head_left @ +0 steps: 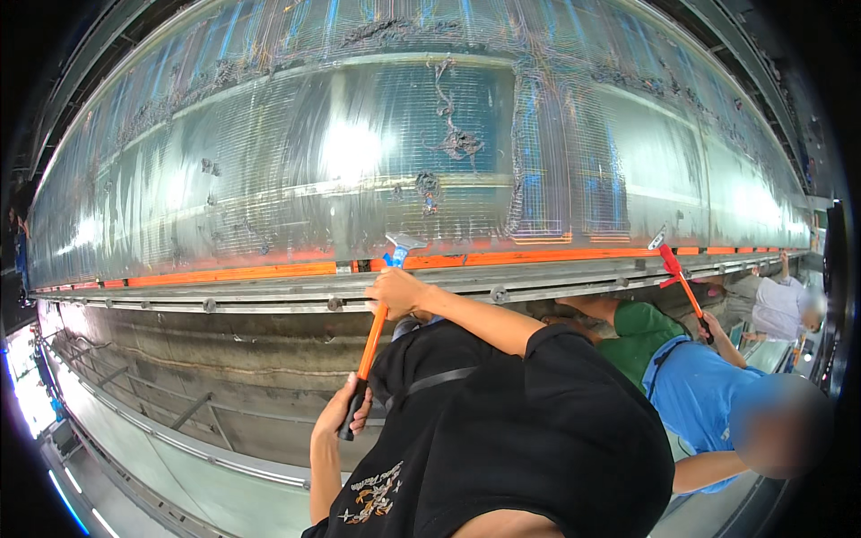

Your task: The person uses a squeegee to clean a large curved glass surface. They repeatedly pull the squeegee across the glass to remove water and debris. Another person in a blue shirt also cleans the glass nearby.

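Both my hands grip one long-handled scraper (370,345) with an orange shaft. My left hand (343,405) is wrapped around its black grip at the lower end. Higher up, my right hand (399,289) closes around the shaft just below the blue wrapping. The scraper's metal blade (406,240) lies over the near edge of a large glossy panel (296,143); I cannot tell whether it touches. Fine coloured lines and bluish patches show on the panel. Grey crumpled residue (460,143) sits on its surface, with a smaller clump (428,186) nearer to me.
A metal rail (269,299) and an orange strip (242,271) run along the panel's near edge. To my right, a co-worker in a blue shirt (700,381) holds another scraper (689,289) with red wrapping. Beyond stands a person in a pale shirt (778,308). A metal frame (197,412) lies at lower left.
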Motion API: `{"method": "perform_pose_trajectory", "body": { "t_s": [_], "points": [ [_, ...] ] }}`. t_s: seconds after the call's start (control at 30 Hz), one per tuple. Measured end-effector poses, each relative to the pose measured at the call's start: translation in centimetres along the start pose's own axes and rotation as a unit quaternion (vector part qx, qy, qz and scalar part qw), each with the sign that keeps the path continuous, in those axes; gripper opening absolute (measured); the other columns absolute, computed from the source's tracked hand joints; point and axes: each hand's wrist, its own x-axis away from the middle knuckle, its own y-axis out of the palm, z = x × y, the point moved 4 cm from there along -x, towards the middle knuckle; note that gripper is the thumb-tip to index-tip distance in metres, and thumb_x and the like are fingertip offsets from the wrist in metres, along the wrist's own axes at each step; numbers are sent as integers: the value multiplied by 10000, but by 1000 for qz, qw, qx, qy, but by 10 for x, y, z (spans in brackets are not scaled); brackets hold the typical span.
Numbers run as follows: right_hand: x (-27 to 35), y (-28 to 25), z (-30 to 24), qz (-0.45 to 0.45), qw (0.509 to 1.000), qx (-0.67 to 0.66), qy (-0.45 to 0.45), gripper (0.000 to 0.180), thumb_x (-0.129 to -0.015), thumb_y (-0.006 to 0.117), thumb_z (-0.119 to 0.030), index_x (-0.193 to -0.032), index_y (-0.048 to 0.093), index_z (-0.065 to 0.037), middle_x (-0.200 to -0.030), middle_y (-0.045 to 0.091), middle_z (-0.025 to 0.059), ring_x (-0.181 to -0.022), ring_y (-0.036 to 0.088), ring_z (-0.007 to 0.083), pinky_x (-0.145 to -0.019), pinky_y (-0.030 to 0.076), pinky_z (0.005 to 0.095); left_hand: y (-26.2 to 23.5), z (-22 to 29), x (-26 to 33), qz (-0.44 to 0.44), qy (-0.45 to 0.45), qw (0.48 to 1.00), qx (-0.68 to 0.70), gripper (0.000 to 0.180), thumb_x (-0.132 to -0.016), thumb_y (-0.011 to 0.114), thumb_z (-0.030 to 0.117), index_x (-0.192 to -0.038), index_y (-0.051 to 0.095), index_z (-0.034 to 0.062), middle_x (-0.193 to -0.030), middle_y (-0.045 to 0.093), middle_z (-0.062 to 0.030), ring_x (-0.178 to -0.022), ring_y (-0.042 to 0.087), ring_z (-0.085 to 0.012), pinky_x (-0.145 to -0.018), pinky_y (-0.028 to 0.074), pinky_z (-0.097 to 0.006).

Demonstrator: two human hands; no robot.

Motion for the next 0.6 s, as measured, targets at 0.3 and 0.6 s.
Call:
{"method": "perform_pose_trajectory", "body": {
  "t_s": [0.3,0.6],
  "points": [
    [-9,-43,32,160,987,-5,-17,371,-929,677,-268,-625,515,-131,-527,541,43,-492,572,223,-527,420,365,49,82,19,43,-141,989,7,564,-1038,406,637,-861,473,106,-555,362,29,-361,297,-86,-332,278,-271],
    [-82,-255,278,280,949,141,-45,343,-919,639,-247,-611,507,-175,-500,531,11,-454,565,201,-459,426,359,181,342,-104,57,-121,990,-42,585,-986,457,704,-806,470,147,-516,344,41,-330,289,-66,-285,231,-262]
  ]
}}
